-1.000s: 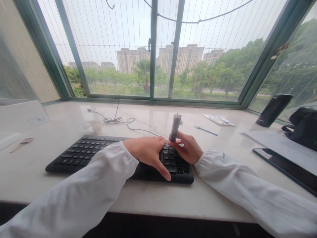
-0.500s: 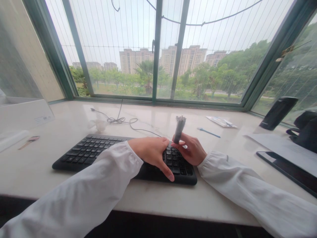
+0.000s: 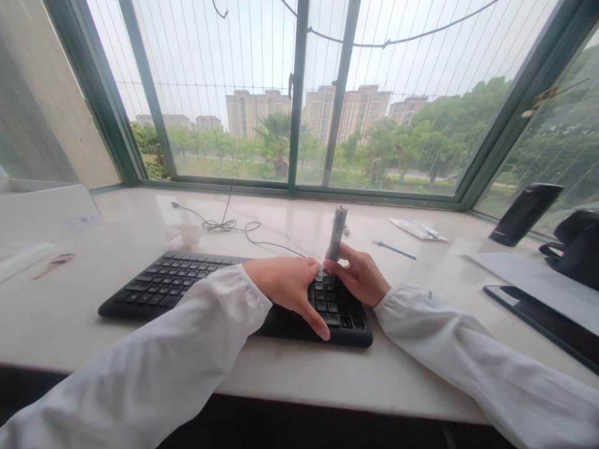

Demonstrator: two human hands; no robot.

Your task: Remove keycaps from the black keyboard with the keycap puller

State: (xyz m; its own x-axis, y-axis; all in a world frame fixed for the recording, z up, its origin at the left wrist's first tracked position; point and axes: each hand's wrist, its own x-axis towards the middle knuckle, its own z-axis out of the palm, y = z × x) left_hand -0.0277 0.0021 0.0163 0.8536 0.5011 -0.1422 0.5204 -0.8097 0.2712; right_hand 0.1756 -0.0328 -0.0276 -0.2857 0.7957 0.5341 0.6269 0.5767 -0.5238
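- Left hand (image 3: 285, 284): laid over the right part of the black keyboard (image 3: 163, 280), thumb spread toward its near edge; whether the fingers grip it, cannot tell.
- Right hand (image 3: 360, 274): fingers pinched around the lower end of a grey, narrow tool (image 3: 337, 234), which stands nearly upright above the keyboard's far right part.
- Keyboard: flat on the pale counter (image 3: 290, 380).
- Thin cable (image 3: 224, 226): loosely coiled beyond it.
- Blue stick (image 3: 394, 249): right of the tool, lying on the counter.
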